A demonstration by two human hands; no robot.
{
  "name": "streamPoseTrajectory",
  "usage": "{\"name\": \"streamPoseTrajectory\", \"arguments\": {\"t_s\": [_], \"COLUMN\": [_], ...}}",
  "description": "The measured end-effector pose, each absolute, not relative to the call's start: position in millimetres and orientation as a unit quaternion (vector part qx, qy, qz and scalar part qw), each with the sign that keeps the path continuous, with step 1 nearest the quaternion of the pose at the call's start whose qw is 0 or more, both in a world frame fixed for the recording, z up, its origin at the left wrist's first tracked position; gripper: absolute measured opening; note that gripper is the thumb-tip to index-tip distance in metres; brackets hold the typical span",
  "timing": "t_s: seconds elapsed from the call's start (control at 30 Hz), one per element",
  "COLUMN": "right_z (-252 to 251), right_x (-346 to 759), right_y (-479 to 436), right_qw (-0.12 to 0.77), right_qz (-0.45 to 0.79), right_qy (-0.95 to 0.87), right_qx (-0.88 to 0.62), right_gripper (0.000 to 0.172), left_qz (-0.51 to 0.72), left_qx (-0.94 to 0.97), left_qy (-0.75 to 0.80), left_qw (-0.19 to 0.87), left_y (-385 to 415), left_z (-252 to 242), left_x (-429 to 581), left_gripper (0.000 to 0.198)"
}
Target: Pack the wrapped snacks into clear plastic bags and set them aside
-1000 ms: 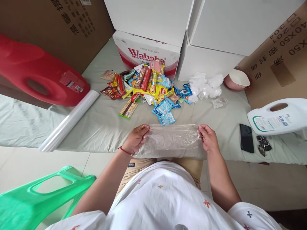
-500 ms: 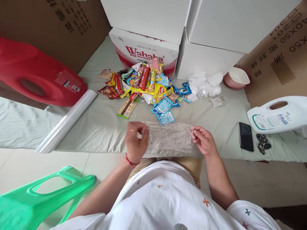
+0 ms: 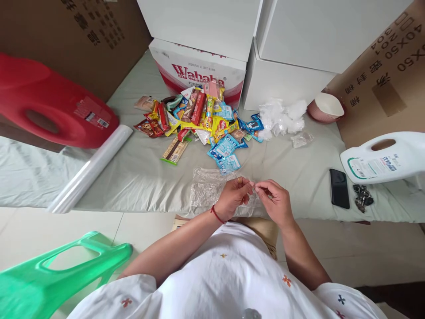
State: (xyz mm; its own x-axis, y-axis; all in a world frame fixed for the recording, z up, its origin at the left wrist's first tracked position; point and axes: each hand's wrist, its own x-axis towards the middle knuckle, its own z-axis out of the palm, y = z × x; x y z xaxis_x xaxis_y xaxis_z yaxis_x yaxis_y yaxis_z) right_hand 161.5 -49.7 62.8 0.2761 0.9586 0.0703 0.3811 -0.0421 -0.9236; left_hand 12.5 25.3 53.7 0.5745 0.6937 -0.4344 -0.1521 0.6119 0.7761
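Note:
A crinkled sheet of clear plastic (image 3: 204, 188) lies flat along the front edge of the cloth-covered surface; whether it is a bag or loose film I cannot tell. Over its right part, my left hand (image 3: 235, 196) and my right hand (image 3: 275, 200) meet fingertip to fingertip. Both are closed in a pinch at the plastic's upper right edge, and the fingers hide much of that side. Just beyond the sheet lie blue snack packets (image 3: 228, 164), at the front of a heap of wrapped snacks (image 3: 199, 110).
Crumpled clear plastic (image 3: 282, 117) and a pink bowl (image 3: 325, 107) lie back right. A phone (image 3: 339, 188), keys (image 3: 362, 197) and a white detergent bottle (image 3: 385, 159) are at the right. Leftward are a film roll (image 3: 93, 168), a red jug (image 3: 63, 128) and a green stool (image 3: 76, 270).
My left hand has moved right from the sheet's left end to meet my right hand. My right hand has shifted slightly left. The plastic's left end now lies free.

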Motion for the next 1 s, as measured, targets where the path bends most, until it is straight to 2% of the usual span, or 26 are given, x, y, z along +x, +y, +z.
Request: {"name": "streamPoseTrajectory", "arguments": {"t_s": [0.27, 0.53, 0.73, 0.9, 1.0], "right_z": [55.1, 41.8, 30.9, 54.1, 66.8], "right_x": [162.4, 191.6, 203.3, 175.8, 159.5], "right_y": [-39.5, -40.8, -71.5, -75.1, -71.1], "right_qw": [0.554, 0.635, 0.584, 0.576, 0.527], "right_qz": [0.507, 0.466, 0.448, 0.475, 0.472], "right_qy": [-0.253, -0.123, -0.192, -0.298, -0.378], "right_qx": [-0.61, -0.604, -0.65, -0.594, -0.597], "right_gripper": [0.034, 0.035, 0.033, 0.028, 0.025], "left_qz": [0.295, 0.369, 0.287, 0.15, 0.107], "left_qx": [0.307, 0.344, 0.344, 0.288, 0.307], "left_qy": [0.375, 0.365, 0.431, 0.357, 0.333], "left_qw": [0.823, 0.783, 0.784, 0.876, 0.885], "left_y": [27.0, 23.2, 8.0, 13.5, 17.5], "left_z": [43.5, 33.8, 19.4, 45.6, 59.5], "left_x": [6.1, -46.3, -89.2, -50.8, -19.9], "left_gripper": [0.047, 0.036, 0.043, 0.07, 0.069]}}
